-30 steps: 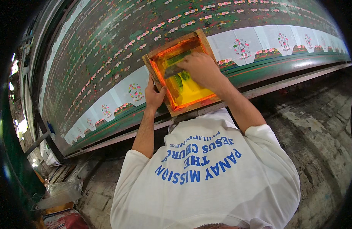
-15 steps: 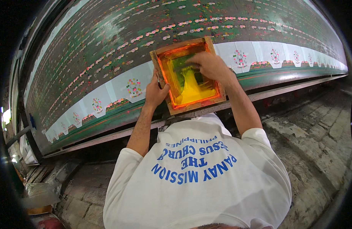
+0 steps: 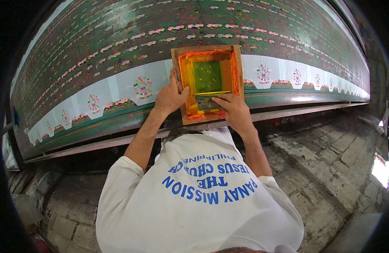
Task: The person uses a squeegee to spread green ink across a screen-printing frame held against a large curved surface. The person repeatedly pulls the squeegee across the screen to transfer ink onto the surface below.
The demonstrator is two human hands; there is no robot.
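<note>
A wooden screen-printing frame, its inner walls smeared orange and yellow, lies over the row of white printed pieces at the table's near edge. My left hand grips the frame's left side, thumb on top. Inside it, my right hand holds a squeegee near the frame's close end, fingers over its right part. A thin line of yellow ink runs along the squeegee's far edge. Beyond that, the mesh looks greenish, with the dark table surface showing through.
A long dark green table stretches left and right, marked with rows of small pinkish prints. White cut pieces with colourful round designs line its near side, continuing right. A rail borders the table above a worn floor.
My right hand has come from the frame's far part toward me with the squeegee. The pooled yellow ink is now a thin line at the blade. My left hand stays on the frame.
</note>
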